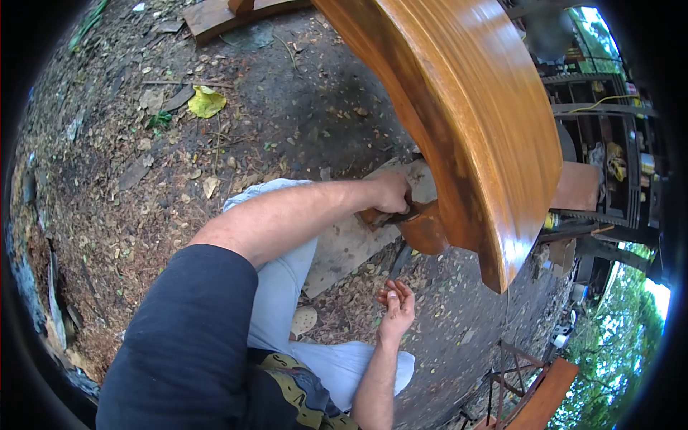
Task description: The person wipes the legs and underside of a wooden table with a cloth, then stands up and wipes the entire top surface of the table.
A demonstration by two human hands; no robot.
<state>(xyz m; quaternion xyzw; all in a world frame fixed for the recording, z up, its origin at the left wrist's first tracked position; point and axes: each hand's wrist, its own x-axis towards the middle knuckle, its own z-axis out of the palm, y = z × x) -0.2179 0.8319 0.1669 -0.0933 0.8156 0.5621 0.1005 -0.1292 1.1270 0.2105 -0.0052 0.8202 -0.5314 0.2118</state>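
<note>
A large varnished wooden furniture piece (494,122), glossy orange-brown with a curved edge, fills the upper right of the view. My left hand (390,192) is closed at its lower wooden foot (424,228). Whatever the fingers grip there is small, dark and mostly hidden, so I cannot make it out. Below it, apart from the wood, my right hand (396,299) hovers above my leg with loosely curled fingers, and nothing shows in it. The fingertips look stained dark. Under the foot lies a flat, pale, dirty board (344,247).
Dry leaves and dirt cover the ground, with a yellow leaf (206,102) on it. Another wooden piece (215,20) lies at the top. Cluttered shelves (609,150) stand at the right, and an orange-brown wooden part (548,394) is at the lower right.
</note>
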